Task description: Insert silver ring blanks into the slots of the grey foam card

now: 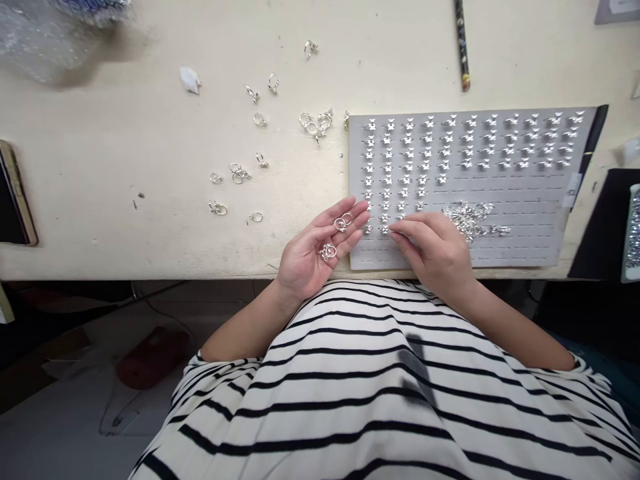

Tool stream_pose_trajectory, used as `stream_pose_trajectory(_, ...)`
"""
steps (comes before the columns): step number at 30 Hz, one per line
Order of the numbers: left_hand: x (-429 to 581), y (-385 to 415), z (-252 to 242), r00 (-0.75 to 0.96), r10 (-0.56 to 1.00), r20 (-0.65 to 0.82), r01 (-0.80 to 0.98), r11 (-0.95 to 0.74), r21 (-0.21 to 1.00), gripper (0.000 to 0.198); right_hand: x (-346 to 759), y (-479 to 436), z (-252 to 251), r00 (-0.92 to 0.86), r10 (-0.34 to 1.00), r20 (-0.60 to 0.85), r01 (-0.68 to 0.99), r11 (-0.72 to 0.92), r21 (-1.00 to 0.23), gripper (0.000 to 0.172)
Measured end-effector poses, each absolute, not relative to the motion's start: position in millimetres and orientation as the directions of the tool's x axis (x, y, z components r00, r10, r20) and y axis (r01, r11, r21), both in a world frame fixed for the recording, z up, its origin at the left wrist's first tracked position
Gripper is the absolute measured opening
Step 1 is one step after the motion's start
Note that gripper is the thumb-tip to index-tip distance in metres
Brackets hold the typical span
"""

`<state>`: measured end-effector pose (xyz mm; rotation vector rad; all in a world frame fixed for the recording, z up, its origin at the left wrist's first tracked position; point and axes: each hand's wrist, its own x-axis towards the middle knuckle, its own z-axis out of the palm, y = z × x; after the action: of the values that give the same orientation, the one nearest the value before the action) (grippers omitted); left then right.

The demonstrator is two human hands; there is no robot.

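My left hand (315, 250) lies palm up at the table's front edge, with several small silver rings (335, 237) resting on its palm and fingers. My right hand (433, 253) reaches left over the lower part of a grey slotted display card (520, 233), its fingertips at the silver rings (384, 229) in the card's lowest filled row. Whether those fingertips pinch a ring is hidden. Rows of rings stand in the card's slots, and a loose tangle of silver rings (470, 220) lies on it near my right hand. More loose rings (237, 173) are scattered on the cream table (100, 160).
A dark pencil (463, 47) lies beyond the card, and a white paper scrap (190, 80) sits among the loose rings. A clear plastic bag (40, 40) lies at the far left corner, a phone-like dark object (13, 193) at the left edge, and a black panel (597, 223) at the right.
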<state>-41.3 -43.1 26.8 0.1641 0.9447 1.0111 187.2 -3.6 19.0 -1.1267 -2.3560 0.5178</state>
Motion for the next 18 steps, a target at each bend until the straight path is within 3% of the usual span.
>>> stream_pose_trajectory(11,-41.8,-42.7,26.7,0.224,0.787,-0.575,-0.620,0.570,0.540,0.041,185.0,-3.9,11.8,-0.600,0.778,0.187,0.675,0.618,-0.403,0.001)
stream_pose_trajectory(18,-35.7,-40.6,31.8,0.389,0.753,-0.530,-0.625,0.639,0.449,0.042,181.0,-4.1,36.8,-0.537,0.779,0.324,0.586,0.621,-0.522,0.019)
